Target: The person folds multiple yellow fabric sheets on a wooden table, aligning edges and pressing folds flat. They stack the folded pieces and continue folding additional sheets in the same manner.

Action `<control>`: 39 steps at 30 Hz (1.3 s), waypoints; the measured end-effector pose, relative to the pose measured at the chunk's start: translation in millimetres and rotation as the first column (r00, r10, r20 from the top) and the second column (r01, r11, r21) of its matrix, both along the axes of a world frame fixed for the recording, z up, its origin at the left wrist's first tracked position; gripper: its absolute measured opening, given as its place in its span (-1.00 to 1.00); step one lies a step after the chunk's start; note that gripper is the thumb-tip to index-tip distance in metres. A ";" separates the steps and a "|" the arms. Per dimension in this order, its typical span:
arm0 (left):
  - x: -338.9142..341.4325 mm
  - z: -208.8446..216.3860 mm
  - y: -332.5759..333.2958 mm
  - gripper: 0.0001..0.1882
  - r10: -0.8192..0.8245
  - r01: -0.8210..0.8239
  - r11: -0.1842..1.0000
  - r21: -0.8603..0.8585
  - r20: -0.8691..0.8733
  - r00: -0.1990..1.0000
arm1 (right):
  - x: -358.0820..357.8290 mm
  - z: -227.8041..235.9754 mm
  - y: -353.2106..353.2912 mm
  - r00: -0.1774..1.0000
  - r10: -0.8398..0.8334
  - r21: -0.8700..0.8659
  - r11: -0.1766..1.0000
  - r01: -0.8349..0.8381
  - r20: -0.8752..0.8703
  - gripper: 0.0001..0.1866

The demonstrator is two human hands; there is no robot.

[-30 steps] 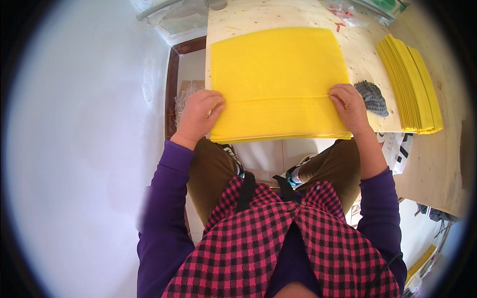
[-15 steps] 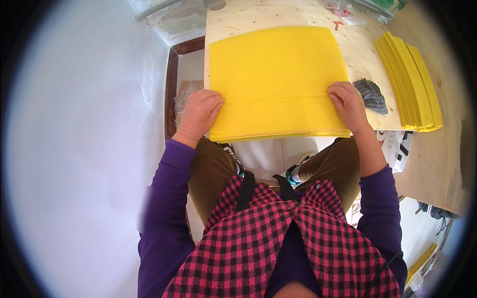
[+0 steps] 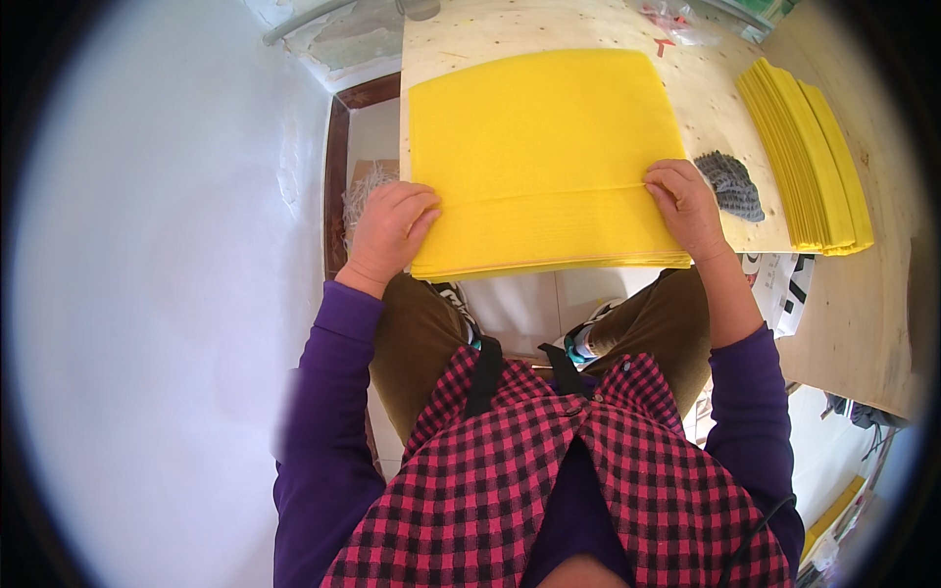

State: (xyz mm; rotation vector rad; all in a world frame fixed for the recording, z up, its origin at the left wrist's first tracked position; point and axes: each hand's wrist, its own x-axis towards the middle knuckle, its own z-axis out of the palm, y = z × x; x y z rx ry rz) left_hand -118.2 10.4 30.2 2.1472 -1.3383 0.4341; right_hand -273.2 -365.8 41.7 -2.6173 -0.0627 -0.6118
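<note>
A stack of flat yellow cloths [image 3: 544,122] lies in front of me, its near edge level with the table's front edge. Across the top cloth runs a crosswise edge or fold line, with a near strip below it. At the left end of that line my left hand [image 3: 390,227] pinches the yellow cloth between thumb and fingers. My right hand [image 3: 683,204] does the same at the right end. Both hands are closed, about level with each other. Beside my right hand lies a crumpled grey knitted cloth [image 3: 730,186].
On the pale wooden table [image 3: 529,27], a second pile of folded yellow cloths [image 3: 806,162] stands at the right. A clear plastic bag [image 3: 681,22] and a small red piece [image 3: 665,47] lie at the back. A white wall [image 3: 167,294] rises at the left.
Almost nothing differs. Both hands keep their pinch on the cloth, and the view has shifted very slightly.
</note>
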 end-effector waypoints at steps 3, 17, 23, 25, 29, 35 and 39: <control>2.0 -0.6 -0.5 -0.87 -0.011 0.010 1.000 -0.008 -0.020 1.000 | 0.2 -0.4 0.0 1.000 0.000 0.009 1.000 0.000 -0.003 -0.90; 4.9 1.7 -6.9 -0.89 0.003 -0.003 1.000 -0.017 -0.005 1.000 | 1.0 -1.0 -1.5 1.000 -0.004 0.043 0.999 0.004 -0.008 -0.92; -0.2 7.1 -7.6 -0.88 0.023 -0.022 0.999 -0.037 0.028 0.999 | -0.6 -2.5 -2.7 1.000 0.004 0.077 0.997 -0.004 0.006 -0.92; -2.1 6.9 -6.8 -0.88 0.019 -0.018 0.999 -0.035 0.021 1.000 | -0.9 -3.2 -3.0 1.000 -0.001 0.083 0.997 0.001 -0.001 -0.92; -4.7 3.4 -4.6 -0.87 0.018 -0.019 0.999 -0.028 -0.013 1.000 | -1.6 -4.9 -3.4 1.000 0.008 0.081 0.997 -0.008 0.001 -0.90; -4.8 -1.9 -3.5 -0.86 0.018 -0.019 0.999 -0.046 -0.034 0.999 | -6.6 -5.1 -2.7 1.000 0.020 0.058 0.998 -0.021 0.022 -0.90; -4.9 -3.2 -4.3 -0.86 0.010 -0.010 1.000 -0.027 -0.023 1.000 | -8.7 -2.1 -2.1 0.999 0.025 0.035 0.999 -0.027 0.040 -0.91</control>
